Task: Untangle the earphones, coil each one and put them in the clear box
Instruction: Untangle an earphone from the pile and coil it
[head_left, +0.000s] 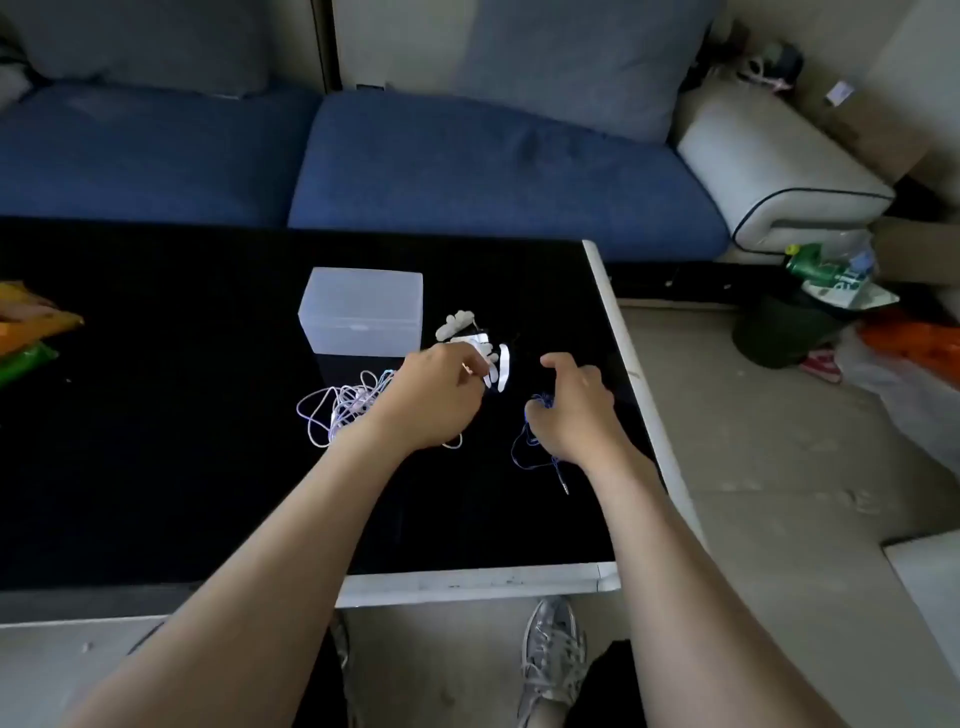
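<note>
Right hand (576, 410) clutches bunched blue earphones (537, 402) — left hand (436, 395) curls over tangled white earphones (340, 405), grip unclear.

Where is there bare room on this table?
Bare: the table between packets and box, and the near strip before the white tangle. Crowded: right of the box, where ties, blue earphones, left hand and right hand bunch.

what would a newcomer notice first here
A bright tangle of white earphones glows on the black table, right beside the left hand. The right hand grips a blue earphone cable near the table's right edge. Just beyond the left hand stands the pale clear box.
</note>
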